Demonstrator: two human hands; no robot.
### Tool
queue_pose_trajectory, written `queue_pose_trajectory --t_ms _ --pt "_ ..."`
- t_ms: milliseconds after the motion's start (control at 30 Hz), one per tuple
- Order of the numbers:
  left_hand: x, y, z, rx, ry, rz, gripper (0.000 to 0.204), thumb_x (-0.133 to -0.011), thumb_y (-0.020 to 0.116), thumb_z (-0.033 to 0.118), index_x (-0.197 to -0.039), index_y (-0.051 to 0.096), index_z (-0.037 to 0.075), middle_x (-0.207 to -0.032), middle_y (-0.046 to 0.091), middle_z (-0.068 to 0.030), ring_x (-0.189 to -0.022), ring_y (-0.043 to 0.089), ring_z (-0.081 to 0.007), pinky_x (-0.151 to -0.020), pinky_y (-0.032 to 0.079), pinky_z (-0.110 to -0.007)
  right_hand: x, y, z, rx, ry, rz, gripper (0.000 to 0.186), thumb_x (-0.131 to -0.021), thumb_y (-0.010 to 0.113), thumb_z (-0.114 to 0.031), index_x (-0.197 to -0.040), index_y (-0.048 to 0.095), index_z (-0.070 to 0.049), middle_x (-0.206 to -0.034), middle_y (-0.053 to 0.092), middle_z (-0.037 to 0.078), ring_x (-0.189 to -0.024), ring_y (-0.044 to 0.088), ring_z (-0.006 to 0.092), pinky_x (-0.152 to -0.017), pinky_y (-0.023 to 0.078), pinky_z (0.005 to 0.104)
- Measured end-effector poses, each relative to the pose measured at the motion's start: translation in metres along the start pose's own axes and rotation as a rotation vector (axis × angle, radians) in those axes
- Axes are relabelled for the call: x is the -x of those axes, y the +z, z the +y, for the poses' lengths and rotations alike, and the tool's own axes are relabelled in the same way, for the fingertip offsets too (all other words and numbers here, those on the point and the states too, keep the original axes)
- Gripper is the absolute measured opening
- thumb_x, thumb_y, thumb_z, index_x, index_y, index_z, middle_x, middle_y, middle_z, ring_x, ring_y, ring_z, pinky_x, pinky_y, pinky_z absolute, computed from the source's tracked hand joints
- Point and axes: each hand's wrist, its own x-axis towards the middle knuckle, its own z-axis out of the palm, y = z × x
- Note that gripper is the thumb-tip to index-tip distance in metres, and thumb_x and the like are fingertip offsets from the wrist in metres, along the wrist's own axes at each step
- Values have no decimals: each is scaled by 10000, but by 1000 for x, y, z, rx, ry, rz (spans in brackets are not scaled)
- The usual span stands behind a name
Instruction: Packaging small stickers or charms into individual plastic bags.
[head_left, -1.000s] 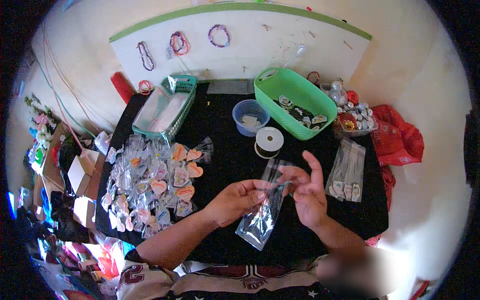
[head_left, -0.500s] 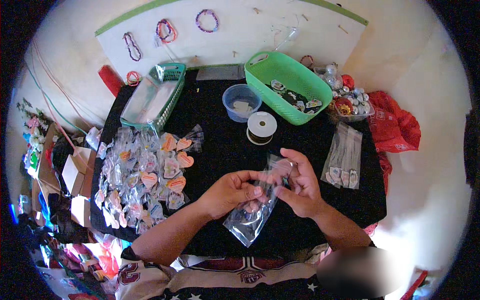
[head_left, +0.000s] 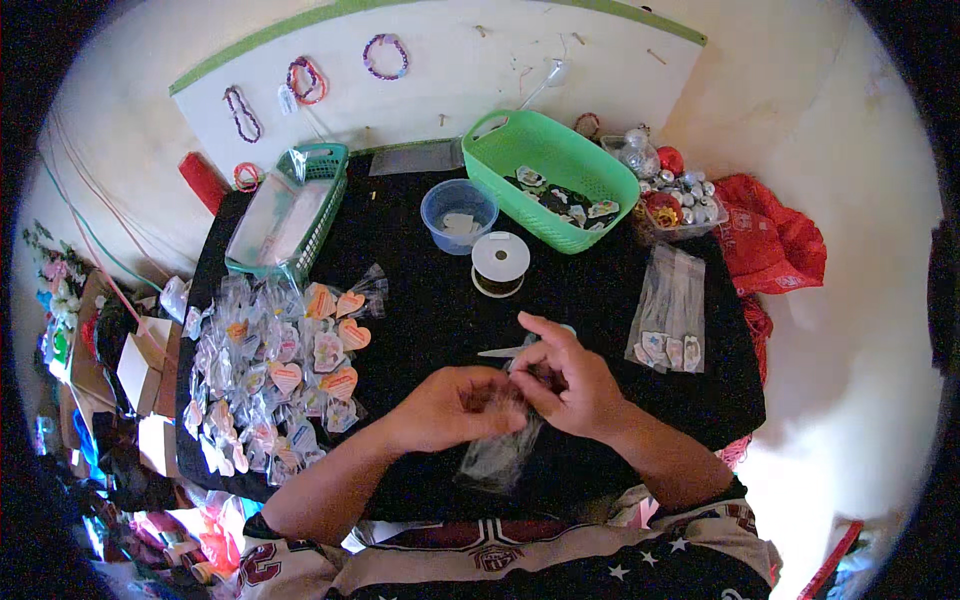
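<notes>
My left hand [head_left: 455,408] has its fingers closed on a clear plastic bag [head_left: 495,465], whose lower end hangs over the black cloth near my body. My right hand [head_left: 575,388] pinches at the bag's upper end, its thumb against curled fingers and its index finger pointing up and away. The fingers hide the bag's top, and motion blurs it a little. Just beyond my right hand lies a pair of scissors [head_left: 498,352], partly covered by that hand. A white-rimmed spool [head_left: 500,260] stands farther up the table.
Many bagged tags, some heart-shaped, cover the left [head_left: 285,375]. Behind stand a dark green basket [head_left: 325,215] of plastic sleeves, a blue tub [head_left: 437,228] and a light green basket [head_left: 600,185] of small cutouts. To the right lie a packet [head_left: 668,310] and ornaments [head_left: 685,205].
The view has shifted slightly. My fingers have drawn together over the bag's upper end, and the right hand's spread fingers have curled into a pinch. The scissors now show beyond it.
</notes>
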Motion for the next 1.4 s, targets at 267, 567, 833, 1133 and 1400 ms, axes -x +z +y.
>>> queue_pose_trajectory --t_ms 267,567,833,1133,1400 --pt "-3 -2 4 -35 -125 181 210 -887 653 133 -1028 639 -21 -885 683 -57 -786 612 -87 -711 501 -247 -10 -15 -9 140 -141 193 546 -806 675 -109 -1297 447 -37 -999 630 111 -817 614 237 -700 497 335" --pt "-2 -18 -5 -14 -49 314 191 -914 615 129 -1040 642 -12 -875 672 -43 -767 616 -95 -706 507 -245 -82 -99 -4 550 -95 376 255 -777 682 -150 -1004 619 -52 -975 621 159 -886 612 314 -809 483 407" --pt "-8 -14 -4 -38 -3 278 224 -913 618 140 -1074 623 -16 -909 677 -40 -812 622 -86 -737 505 -238 -181 -143 75 981 403 -409 585 -655 704 -173 -1211 558 -61 -1160 592 218 -1041 593 356 -904 473 396" --pt "-7 -20 -14 -17 19 236 227 -921 604 138 -1081 616 -22 -952 683 -70 -829 632 -100 -757 512 -246 -206 -122 111 1107 543 -516 526 -637 661 -118 -1156 606 -53 -1105 629 211 -1038 603 348 -860 490 416" --pt "-6 -18 -2 -15 2 250 221 -912 620 144 -1062 622 -18 -933 678 -60 -817 625 -100 -748 504 -239 -203 -132 109 892 191 8 306 -709 681 -110 -1012 679 -66 -1018 658 173 -954 632 322 -829 499 408"
